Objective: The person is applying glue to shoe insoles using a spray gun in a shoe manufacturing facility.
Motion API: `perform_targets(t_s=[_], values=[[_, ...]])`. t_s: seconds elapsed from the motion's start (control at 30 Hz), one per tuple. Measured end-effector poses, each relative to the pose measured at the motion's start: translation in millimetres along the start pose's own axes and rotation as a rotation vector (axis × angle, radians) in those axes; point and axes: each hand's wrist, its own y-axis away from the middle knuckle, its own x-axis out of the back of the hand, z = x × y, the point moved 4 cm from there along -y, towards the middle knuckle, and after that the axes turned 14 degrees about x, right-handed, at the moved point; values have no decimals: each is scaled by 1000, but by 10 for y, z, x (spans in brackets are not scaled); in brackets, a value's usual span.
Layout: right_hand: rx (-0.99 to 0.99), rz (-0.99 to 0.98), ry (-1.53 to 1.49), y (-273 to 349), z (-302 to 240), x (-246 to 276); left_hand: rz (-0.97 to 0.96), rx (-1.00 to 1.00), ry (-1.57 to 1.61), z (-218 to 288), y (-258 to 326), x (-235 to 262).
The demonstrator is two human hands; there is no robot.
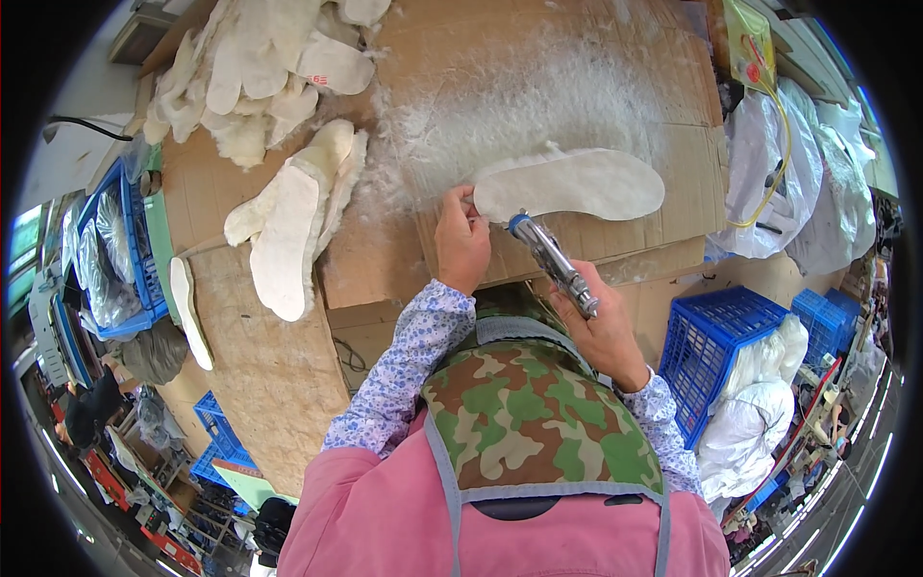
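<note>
A cream fleece insole (577, 183) lies across the cardboard in front of me, smooth side up, with wool fluff along its far edge. My left hand (461, 245) is closed on its left end, thumb and fingers at the rim. In my right hand (604, 327) is a slim silver metal tool with a blue collar (553, 258), gripped along its body. The tool's blue end points up and left, close to the insole's near edge; whether it touches cannot be told.
Loose white wool fluff (538, 101) covers the cardboard sheet (654, 58) beyond the insole. Several fleece insoles (286, 231) lie to the left, with a larger pile (260, 67) at the far left. Blue crates (716, 337) and white plastic bags (769, 163) stand on the right.
</note>
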Motion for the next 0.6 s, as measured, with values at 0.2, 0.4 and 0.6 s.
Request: perform_targets(t_s=[0.2,0.4,0.6], values=[[34,12,32,-13,36,10,-3,10,-9,13,14,-6],[15,47,36,-16,60,70,5,-3,42,7,24,-14],[25,87,91,6,128,183,10,7,49,5,28,-9]])
